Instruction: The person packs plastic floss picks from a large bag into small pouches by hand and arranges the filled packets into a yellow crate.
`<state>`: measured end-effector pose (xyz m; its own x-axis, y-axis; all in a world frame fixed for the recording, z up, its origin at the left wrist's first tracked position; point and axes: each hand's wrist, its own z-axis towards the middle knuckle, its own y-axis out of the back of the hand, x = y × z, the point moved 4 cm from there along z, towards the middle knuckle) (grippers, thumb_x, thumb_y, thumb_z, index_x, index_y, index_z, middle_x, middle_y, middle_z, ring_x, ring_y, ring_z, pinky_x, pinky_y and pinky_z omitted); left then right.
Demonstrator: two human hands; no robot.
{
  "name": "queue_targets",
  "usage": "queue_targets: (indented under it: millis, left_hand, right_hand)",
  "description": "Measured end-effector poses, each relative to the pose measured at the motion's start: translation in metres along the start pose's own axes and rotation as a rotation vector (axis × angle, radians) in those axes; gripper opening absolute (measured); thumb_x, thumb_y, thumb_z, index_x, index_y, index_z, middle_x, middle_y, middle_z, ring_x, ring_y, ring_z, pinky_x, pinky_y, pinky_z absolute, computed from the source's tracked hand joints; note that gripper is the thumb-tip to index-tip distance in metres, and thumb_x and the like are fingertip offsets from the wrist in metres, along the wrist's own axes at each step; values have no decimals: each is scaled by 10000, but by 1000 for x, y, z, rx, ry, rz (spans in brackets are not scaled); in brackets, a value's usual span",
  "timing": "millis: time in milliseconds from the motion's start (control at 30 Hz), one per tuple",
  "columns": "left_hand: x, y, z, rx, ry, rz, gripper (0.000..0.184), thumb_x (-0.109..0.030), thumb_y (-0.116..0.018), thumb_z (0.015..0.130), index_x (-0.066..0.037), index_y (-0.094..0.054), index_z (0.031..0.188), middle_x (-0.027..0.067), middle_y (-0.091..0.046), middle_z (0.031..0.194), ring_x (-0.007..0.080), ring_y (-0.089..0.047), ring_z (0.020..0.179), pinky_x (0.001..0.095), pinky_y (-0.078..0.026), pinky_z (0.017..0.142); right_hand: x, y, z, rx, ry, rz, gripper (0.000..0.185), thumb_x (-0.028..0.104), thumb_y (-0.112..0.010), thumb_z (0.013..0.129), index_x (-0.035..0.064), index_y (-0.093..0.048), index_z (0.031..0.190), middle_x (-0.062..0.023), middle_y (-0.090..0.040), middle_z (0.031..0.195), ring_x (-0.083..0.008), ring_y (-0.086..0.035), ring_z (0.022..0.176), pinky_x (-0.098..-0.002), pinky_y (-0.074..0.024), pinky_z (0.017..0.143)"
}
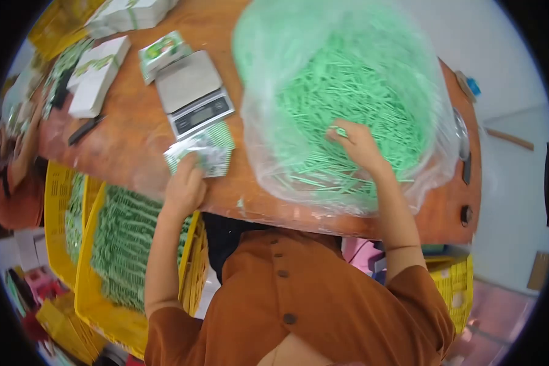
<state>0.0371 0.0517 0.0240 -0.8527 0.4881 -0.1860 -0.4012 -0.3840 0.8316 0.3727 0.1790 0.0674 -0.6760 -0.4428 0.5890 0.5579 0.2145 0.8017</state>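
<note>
My right hand [354, 143] is over the large clear plastic bag [262, 146], its fingers closed on a few short green sticks. Many loose green sticks [372, 91] fill the bag. My left hand [188, 183] pinches the near edge of a printed green-and-white packet [210, 155] lying on the table. Just beyond that packet stands a digital scale [192, 88] with a grey plate and a small display. Another green-and-white packet [163, 55] rests against the scale's far left corner.
White boxes [97, 76] and a black-handled tool [84, 130] lie on the wooden table [128, 146] at left. Yellow crates [91, 293] holding green packets stand below its edge. A black roll [466, 215] sits at right. Another person's arm [25, 149] shows at far left.
</note>
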Motion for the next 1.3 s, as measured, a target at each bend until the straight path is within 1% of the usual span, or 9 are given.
queue_targets:
  millis: [233,333,433,533,567,900,1033,1200,1300]
  left_hand:
    - [-1,-6,18,-20,310,159,109,10,-591,710,-4,-553,811,116,-555,925,301,-543,834,358,-472,667]
    - [-31,3,50,-170,331,-387,118,-2,-636,698,-13,-552,779,127,-545,823,299,-549,771,331,-461,651]
    - [-105,-46,87,-28,305,-684,199,-25,-712,652,-4,-532,734,130,-512,716,276,-538,685,338,-431,605]
    - [-128,-85,97,141,362,-787,248,-54,-744,638,-2,-517,724,126,-506,701,265,-520,635,344,-414,569]
    - [-130,-95,98,176,414,-795,270,-69,-758,634,-2,-510,717,121,-504,696,261,-510,608,342,-406,550]
    - [-127,-112,85,105,554,-1150,204,-90,-722,715,3,-542,741,65,-496,676,144,-468,598,288,-386,532]
    - [-128,-96,86,34,462,-1210,109,-91,-586,850,17,-598,860,58,-549,706,119,-490,626,271,-413,568]
    - [-128,-88,96,58,421,-1496,261,-149,-477,936,16,-589,1105,76,-635,988,125,-579,879,273,-476,792]
    - [-112,-12,108,-83,259,-1331,314,-86,-619,817,-31,-576,1123,117,-633,1042,208,-617,916,314,-486,819]
  right_hand:
    - [-2,11,-8,-46,-205,-89,261,317,-610,836,61,-621,887,-147,-613,782,-211,-555,621,-302,-424,558]
    - [-20,11,-21,-71,-328,199,278,331,-589,852,56,-626,867,-96,-609,726,-140,-527,612,-281,-416,566]
    - [-9,17,-23,-95,-314,1242,317,280,-486,906,17,-606,777,-3,-506,633,-129,-489,641,-266,-399,679]
    - [-3,9,-26,-103,-267,1234,316,255,-468,914,15,-600,758,-16,-537,666,-133,-487,638,-285,-401,707]
    - [8,10,-29,-42,-229,1069,301,249,-424,926,22,-578,802,-77,-589,784,-188,-520,755,-365,-388,846]
    - [34,-25,-37,-34,122,460,340,336,-531,875,58,-608,1055,-123,-532,1150,-252,-498,1047,-337,-321,983]
    - [40,17,-36,-91,-24,842,265,295,-594,836,80,-636,984,-115,-561,1088,-258,-511,1020,-335,-349,951]
    - [69,23,-37,-89,330,-52,113,99,-682,705,71,-652,811,-97,-610,852,-269,-578,812,-363,-464,697]
    - [100,34,-38,-255,653,-287,188,-17,-674,679,58,-639,847,-120,-640,831,-276,-619,798,-357,-489,679]
